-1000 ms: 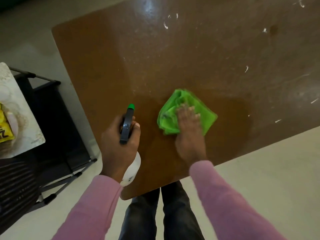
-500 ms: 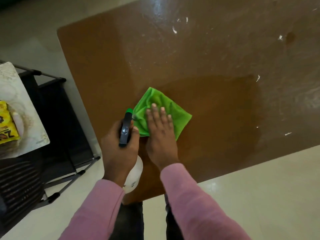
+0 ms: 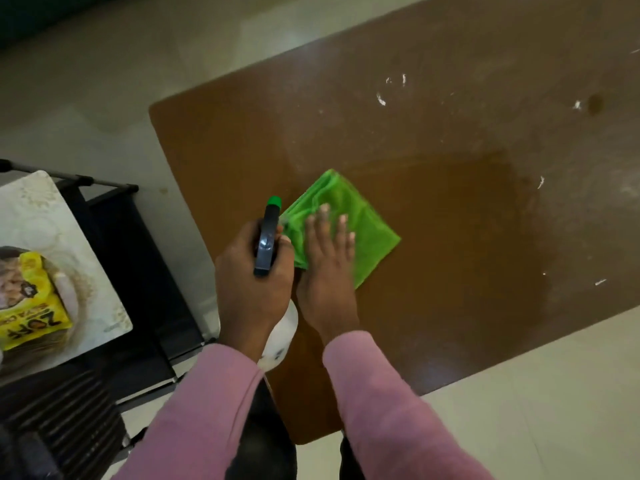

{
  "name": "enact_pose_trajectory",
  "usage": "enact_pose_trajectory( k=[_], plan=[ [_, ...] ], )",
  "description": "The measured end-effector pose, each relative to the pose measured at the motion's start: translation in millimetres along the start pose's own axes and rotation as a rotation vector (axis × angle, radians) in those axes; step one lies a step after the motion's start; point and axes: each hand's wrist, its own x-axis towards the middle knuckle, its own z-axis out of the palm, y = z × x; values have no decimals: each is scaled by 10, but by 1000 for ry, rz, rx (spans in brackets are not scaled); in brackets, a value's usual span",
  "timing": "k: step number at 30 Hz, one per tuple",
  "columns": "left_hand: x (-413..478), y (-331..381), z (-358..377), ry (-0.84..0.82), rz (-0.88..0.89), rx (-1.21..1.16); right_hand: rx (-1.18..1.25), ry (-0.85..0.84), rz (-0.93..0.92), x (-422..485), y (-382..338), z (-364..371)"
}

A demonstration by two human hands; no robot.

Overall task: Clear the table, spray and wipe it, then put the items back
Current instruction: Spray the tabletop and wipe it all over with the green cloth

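A bright green cloth [image 3: 360, 220] lies folded on the brown table [image 3: 450, 133], near its left edge. My right hand [image 3: 327, 271] presses flat on the cloth with straight fingers. Just to its left, my left hand [image 3: 249, 289] grips a spray bottle [image 3: 268, 244] with a dark trigger head, a green nozzle tip and a white body that shows below my wrist. A darker wet patch spreads over the table to the right of the cloth. Small white specks dot the dry part farther back and to the right.
At the left stands a black metal rack [image 3: 131, 265]. A pale tray [image 3: 38, 220] on it holds a yellow snack packet [image 3: 31, 306]. Light floor tiles [image 3: 554, 410] surround the table. My dark trousers show below the table's near corner.
My right hand has slid the green cloth leftwards across the table, from the middle of the wet patch to beside the spray bottle. The left hand keeps hold of the bottle.
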Motion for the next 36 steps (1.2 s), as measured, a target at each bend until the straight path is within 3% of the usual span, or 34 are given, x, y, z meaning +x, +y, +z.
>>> enact_pose_trajectory(
  k=[3,5,8,11,13,16,19,21,24,27,29,32,34,36],
  plan=[
    [142,36,-76,-5,47,4,-80,-71,-134,51,240,-148],
    [209,36,-118,-16,50,2,-90,18,-18,322,577,-450],
    [271,22,-156,-26,43,-4,-100,141,302,888,985,-930],
    [301,1,-164,-8,68,-2,-53,195,430,1114,803,-896],
    [309,8,-158,-1,80,-6,-39,192,311,951,416,-571],
    [351,-7,-177,13,72,-11,3,3,-24,519,-178,-70],
    [460,42,-220,5,65,-15,-44,-120,-220,503,-51,-164],
    [547,85,-230,-2,56,-28,-81,-32,-143,795,274,-470],
    [636,121,-225,-12,86,-29,-129,101,141,1447,712,-948],
    [628,115,-204,-5,118,-6,-69,167,314,1761,587,-1005],
    [593,111,-184,-2,119,-12,-54,143,217,1613,195,-703],
    [574,100,-204,44,148,25,-25,-86,-150,1136,-446,-143],
    [577,102,-224,61,136,20,-73,-208,-329,1029,-472,-103],
    [584,106,-245,71,125,-27,-112,-138,-307,1215,-172,-326]
  ],
)
